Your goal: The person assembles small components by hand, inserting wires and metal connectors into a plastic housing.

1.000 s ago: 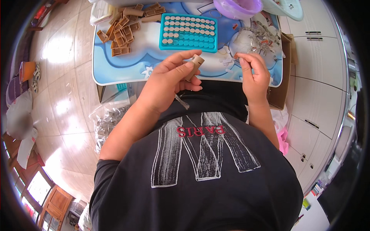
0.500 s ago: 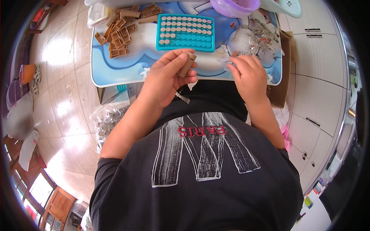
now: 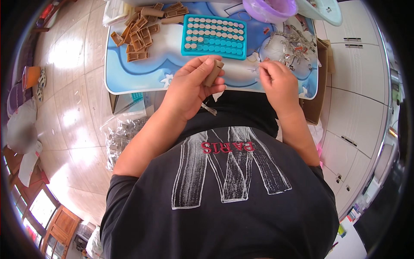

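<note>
A tan plastic casing (image 3: 213,72), rounded and with a dark slot near its upper end, sits between the thumb and fingers of my left hand (image 3: 189,86). To the right, my right hand (image 3: 280,84) is closed in a pinch above the table's near edge. Something thin and pale seems to show at its fingertips, too faint to name. Beyond both hands lies a turquoise tray (image 3: 214,54) with rows of small round cream-coloured pieces; its nearer rows are partly unfilled. A tangle of thin clear wires with small metal parts (image 3: 297,47) is spread beyond my right hand.
Loose brown casings (image 3: 137,41) are piled at the table's far left. A purple bowl (image 3: 271,13) and a pale green basin (image 3: 323,11) stand at the far right. Below the table's left side hangs a clear bag of silvery parts (image 3: 120,140). White cabinets (image 3: 358,69) line the right.
My right hand's fingers have drawn closer together, and the clear piece at their tips shows less. My left hand still holds the casing. The view has shifted slightly.
</note>
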A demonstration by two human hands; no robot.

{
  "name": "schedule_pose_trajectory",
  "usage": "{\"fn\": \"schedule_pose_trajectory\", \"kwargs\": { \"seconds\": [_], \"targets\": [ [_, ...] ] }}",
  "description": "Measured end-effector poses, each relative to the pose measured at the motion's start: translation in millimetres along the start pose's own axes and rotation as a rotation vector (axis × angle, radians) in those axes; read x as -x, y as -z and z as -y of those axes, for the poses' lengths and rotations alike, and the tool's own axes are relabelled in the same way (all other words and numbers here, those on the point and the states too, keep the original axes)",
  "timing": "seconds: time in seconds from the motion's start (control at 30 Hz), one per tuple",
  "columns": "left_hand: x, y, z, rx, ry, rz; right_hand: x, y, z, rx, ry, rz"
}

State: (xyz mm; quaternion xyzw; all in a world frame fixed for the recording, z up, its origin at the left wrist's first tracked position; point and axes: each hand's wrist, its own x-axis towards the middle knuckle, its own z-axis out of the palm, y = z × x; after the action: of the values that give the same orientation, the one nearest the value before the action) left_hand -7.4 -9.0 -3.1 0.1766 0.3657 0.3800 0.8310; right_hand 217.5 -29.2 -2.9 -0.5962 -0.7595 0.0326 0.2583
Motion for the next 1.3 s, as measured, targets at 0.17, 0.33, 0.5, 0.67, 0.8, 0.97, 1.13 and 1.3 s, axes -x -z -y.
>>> {"fn": "schedule_pose_trajectory", "kwargs": {
  "seconds": [0.17,0.33,0.5,0.67,0.8,0.97,1.13,1.3],
  "targets": [
    [-1,2,0,0.053,0.033,0.033,-2,7,1,-0.236,-0.179,-0.022],
    [-5,7,3,0.133,0.106,0.125,1,-2,8,-0.704,-0.345,-0.142],
    [-9,14,6,0.219,0.131,0.201,-6,-9,42,-0.806,-0.269,-0.105],
    [-12,17,9,0.257,0.107,0.244,-10,-20,53,-0.765,-0.08,-0.133],
    [-9,12,6,0.283,0.099,0.181,-12,-22,57,-0.79,-0.005,-0.15],
    [-8,8,4,0.249,0.089,0.17,-16,-24,58,-0.637,0.088,-0.21],
    [-10,12,8,0.217,0.062,0.24,-18,-28,57,-0.564,0.122,-0.215],
    [-7,4,4,0.193,0.078,0.174,-18,-29,56,-0.569,0.084,-0.216]
  ]
}}
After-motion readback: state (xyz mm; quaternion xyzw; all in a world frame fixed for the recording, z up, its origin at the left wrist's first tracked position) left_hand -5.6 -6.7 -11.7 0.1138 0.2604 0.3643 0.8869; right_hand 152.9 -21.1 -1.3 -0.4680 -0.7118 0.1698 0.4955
